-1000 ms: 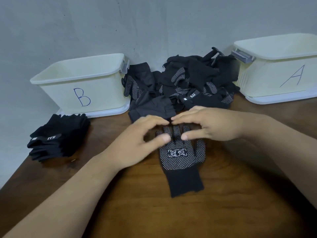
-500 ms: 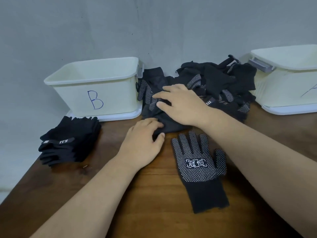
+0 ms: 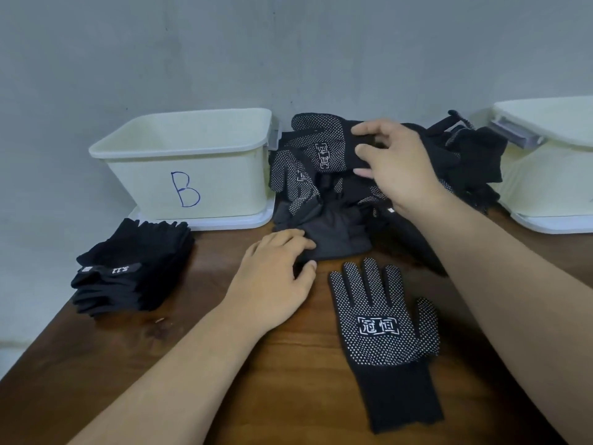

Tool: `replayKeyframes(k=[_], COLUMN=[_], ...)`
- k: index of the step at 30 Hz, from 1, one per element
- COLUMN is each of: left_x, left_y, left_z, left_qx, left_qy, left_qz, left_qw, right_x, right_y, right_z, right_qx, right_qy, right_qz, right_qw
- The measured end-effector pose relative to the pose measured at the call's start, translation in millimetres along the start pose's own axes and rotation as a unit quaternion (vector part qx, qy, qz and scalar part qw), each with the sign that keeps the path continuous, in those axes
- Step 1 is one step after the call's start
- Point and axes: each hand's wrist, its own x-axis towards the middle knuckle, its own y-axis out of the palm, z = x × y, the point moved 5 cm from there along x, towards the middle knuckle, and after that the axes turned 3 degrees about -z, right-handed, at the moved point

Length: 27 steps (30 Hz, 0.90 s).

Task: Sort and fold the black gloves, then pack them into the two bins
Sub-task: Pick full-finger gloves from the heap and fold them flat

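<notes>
**Head view.** Wooden table [image 3: 288,396] seen from above.

- At 12 o'clock, a loose pile of black gloves [image 3: 475,155] lies against the wall, between bin B [image 3: 192,162] at 10 o'clock and a second cream bin [image 3: 545,175] at 2 o'clock, which is cut by the frame edge.
- The right hand [image 3: 398,165] is at 12 o'clock. Thumb and fingers are closed on the cuff end of a dotted glove [image 3: 317,142], which is held over the pile with its fingers pointing toward 9 o'clock.
- The left hand [image 3: 272,281] is near centre. Its fingers are curled over the near-left corner of a plain dark glove [image 3: 337,232] at the pile's front edge, pinching it against the thumb.
- At 5 o'clock, a second dotted glove [image 3: 382,332] lies flat with its printed side up and its fingers toward 12 o'clock, touched by neither hand.
- At 9 o'clock, a stack of folded gloves [image 3: 134,271] sits just in front of bin B.
</notes>
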Motion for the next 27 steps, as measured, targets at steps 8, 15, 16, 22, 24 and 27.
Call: replayKeyframes(k=[8, 15, 16, 22, 24, 27], left_x=[1, 0, 0, 0, 0, -1], left_y=[1, 1, 1, -2, -2, -3], left_z=[-1, 1, 1, 0, 0, -1], left_qx=[0.002, 0.003, 0.002, -0.022, -0.020, -0.018], left_qy=[0.000, -0.003, -0.003, -0.002, -0.002, -0.003], left_qz=[0.004, 0.007, 0.005, -0.025, -0.024, -0.019], left_qw=[1.000, 1.000, 1.000, 0.999, 1.000, 1.000], right_x=[7, 7, 8, 4, -5, -20], right_y=[-32, -38, -39, -48, -38, -5], right_z=[9, 11, 11, 16, 24, 27], right_qx=[0.017, -0.003, -0.011, -0.425, -0.484, -0.467], right_qy=[0.009, 0.012, 0.010, -0.119, -0.206, -0.287], right_qz=[-0.017, -0.018, -0.018, -0.044, -0.061, 0.004], right_qw=[1.000, 1.000, 1.000, 0.896, 0.848, 0.837])
